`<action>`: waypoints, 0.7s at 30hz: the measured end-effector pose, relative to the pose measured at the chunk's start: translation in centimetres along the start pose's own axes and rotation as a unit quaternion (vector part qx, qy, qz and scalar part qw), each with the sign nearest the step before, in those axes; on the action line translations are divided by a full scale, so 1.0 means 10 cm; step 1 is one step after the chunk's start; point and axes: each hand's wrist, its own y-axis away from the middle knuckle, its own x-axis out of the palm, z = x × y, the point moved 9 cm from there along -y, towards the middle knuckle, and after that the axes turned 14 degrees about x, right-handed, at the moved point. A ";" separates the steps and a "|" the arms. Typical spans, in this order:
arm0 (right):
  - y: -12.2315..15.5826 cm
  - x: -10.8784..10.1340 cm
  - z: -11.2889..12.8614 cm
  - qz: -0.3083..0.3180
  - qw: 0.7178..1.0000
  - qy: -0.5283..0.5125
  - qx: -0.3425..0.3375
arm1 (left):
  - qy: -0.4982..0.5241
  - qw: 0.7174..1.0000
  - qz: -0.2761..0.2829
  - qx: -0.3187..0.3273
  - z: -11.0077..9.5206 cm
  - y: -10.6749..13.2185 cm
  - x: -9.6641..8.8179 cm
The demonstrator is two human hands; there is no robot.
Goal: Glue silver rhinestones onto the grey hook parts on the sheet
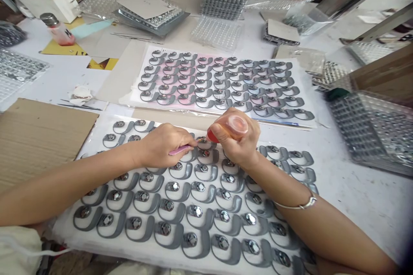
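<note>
My left hand [164,144] is closed around a thin pink stick [180,150] whose tip points right, onto a grey curved piece with a shiny stone [204,154]. My right hand [237,142] grips a small orange-red glue bottle [229,128], tilted so that its nozzle points left and down at the same spot. Both hands rest over the near white sheet [97,137], which carries rows of several grey curved pieces, each with a faceted stone. A thin bracelet [298,205] circles my right wrist.
A second sheet [226,81] of the same grey pieces lies behind. Clear trays of stones [374,131] stand at the right, with more stacks [222,4] at the back. A brown cardboard sheet [35,133] lies at the left, and a pink bottle [58,30] at the far left.
</note>
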 end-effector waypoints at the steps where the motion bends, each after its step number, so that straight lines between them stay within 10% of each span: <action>1: 0.00 0.01 -0.01 0.003 1.000 0.003 0.005 | 0.002 1.000 -0.001 0.000 0.00 0.00 0.00; 11: -0.04 -0.02 -0.23 0.000 0.989 -0.098 0.107 | 0.004 1.000 -0.010 0.005 0.00 0.00 -0.01; 21: -0.63 -0.52 -0.80 -0.128 0.870 -0.343 0.331 | -0.063 0.997 0.035 0.020 -0.10 0.02 0.08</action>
